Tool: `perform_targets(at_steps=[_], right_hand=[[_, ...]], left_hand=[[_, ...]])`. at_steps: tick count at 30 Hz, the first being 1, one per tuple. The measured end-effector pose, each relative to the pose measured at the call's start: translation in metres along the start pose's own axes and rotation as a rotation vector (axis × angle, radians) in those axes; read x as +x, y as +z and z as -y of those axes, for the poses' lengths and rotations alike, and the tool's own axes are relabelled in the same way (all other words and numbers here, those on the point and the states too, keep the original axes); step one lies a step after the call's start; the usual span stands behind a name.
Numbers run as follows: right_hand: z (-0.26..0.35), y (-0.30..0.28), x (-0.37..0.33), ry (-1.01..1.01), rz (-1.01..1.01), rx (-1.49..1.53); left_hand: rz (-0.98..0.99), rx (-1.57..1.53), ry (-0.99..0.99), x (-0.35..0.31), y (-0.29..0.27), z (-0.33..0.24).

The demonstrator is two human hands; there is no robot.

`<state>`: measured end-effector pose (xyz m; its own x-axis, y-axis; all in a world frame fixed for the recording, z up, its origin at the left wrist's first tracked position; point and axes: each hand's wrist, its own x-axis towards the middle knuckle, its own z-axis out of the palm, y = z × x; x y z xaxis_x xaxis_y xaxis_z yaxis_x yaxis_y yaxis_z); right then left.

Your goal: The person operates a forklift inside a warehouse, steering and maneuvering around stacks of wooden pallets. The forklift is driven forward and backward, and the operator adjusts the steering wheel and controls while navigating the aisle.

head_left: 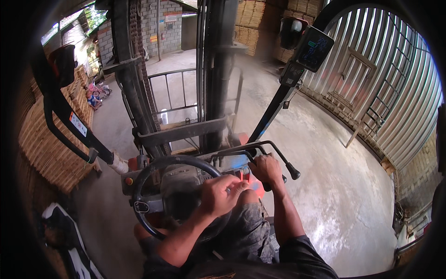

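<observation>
I sit at a forklift's controls. My left hand (220,195) is closed, fingers curled and thumb on top, over the right side of the black steering wheel (147,174). It covers that part of the rim, and what its fingers hold, if anything, is hidden. Ahead and to the right, my right hand (267,169) wraps round a control lever (251,156) beside the dash. Another bent black lever (283,158) with a dark knob runs past that hand. A red button (129,181) sits on the panel left of the wheel.
The dark mast (216,79) and its load guard (174,88) rise ahead. A display (315,49) is fixed on the right post. Stacked wood (55,139) stands left; near it is a person (93,99) beside a pink cycle (101,88). A corrugated metal wall (371,88) runs along the right.
</observation>
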<state>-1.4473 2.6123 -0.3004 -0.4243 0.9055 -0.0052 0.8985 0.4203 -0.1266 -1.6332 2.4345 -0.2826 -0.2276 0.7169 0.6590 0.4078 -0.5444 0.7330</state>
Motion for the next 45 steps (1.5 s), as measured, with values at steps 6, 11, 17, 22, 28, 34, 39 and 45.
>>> perform_targets(at_steps=[6, 11, 17, 22, 28, 34, 39, 45], right_hand=[[0.109, 0.004, 0.479, -0.019, -0.003, -0.012], [0.188, -0.003, 0.819, 0.041, 0.03, -0.062], [0.303, 0.033, 1.215, 0.027, 0.004, -0.011], [0.398, 0.054, 1.541, -0.049, -0.102, 0.035], [0.403, 0.032, 1.849, -0.062, -0.107, 0.027], [0.383, 0.015, 2.141, -0.014, -0.125, -0.07], [0.445, 0.041, 2.397, 0.009, -0.127, -0.058], [0.546, 0.06, 2.6, 0.077, -0.159, 0.005]], left_hand=[[0.124, 0.043, -0.004, 0.342, -0.101, 0.319], [0.194, -0.058, -0.009, 0.532, -0.168, 0.543], [0.152, -0.008, -0.063, 0.726, -0.332, 0.831], [0.066, -0.201, -0.192, 0.945, -0.528, 1.086], [-0.628, 0.047, -0.329, 1.273, -0.563, 1.285], [-0.41, 0.025, -0.201, 1.638, -0.484, 1.485], [0.041, -0.057, -0.032, 1.78, -0.414, 1.681], [0.357, -0.008, -0.024, 1.759, -0.567, 1.821]])
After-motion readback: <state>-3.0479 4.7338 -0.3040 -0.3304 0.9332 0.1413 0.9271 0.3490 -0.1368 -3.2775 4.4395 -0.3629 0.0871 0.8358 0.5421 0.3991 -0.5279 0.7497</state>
